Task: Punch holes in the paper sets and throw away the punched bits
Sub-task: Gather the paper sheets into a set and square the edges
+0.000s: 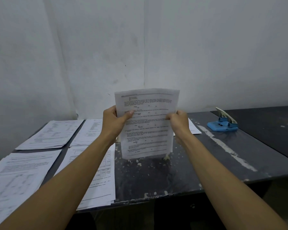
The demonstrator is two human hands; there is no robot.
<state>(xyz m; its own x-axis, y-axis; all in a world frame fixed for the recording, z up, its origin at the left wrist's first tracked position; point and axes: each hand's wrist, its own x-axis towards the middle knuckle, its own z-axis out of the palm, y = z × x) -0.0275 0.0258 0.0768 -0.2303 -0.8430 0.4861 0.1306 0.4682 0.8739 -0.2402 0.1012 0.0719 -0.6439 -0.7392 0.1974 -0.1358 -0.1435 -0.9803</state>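
Note:
A set of printed paper sheets (147, 130) stands upright on its bottom edge on the dark table (223, 156), in the middle of the view. My left hand (114, 121) grips its left edge, thumb across the front. My right hand (179, 121) grips its right edge. A blue hole punch (223, 124) with a pale lever sits on the table to the right, apart from both hands. Small pale paper bits (138, 163) lie scattered on the table around the foot of the held set.
Several other printed paper sets lie flat on the left half of the table (51, 135), (17, 176), (100, 185). One more sheet (194, 127) lies behind my right hand. A pale smear (226, 148) runs across the table. A white wall stands close behind.

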